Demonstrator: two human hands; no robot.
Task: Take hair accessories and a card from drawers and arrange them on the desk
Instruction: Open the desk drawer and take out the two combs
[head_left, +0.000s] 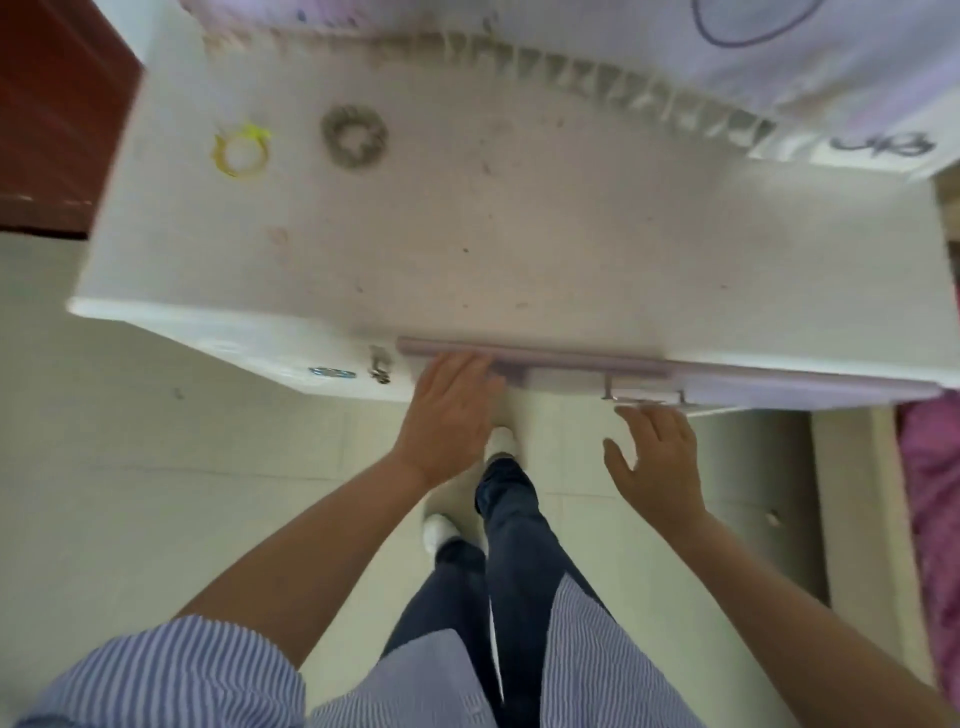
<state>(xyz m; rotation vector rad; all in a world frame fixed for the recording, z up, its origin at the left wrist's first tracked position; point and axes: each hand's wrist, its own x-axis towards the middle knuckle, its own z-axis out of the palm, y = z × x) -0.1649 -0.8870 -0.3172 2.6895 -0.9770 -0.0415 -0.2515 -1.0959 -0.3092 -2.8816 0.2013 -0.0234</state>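
Already on the worktop (519, 249), toward its far left corner, lie two hair accessories: a yellow hair tie (240, 151) and, just beside it, a grey scrunchie (355, 136), apart from one another. No card is visible, so that item appears still to be fetched. Nearer the person, the left hand (447, 415) rests flat with a wide, empty grip against the lilac drawer front (530, 354). The right hand (657, 462) hovers spread and empty just below a metal drawer handle (644, 396). Judged stage: partly done; a drawer is being worked.
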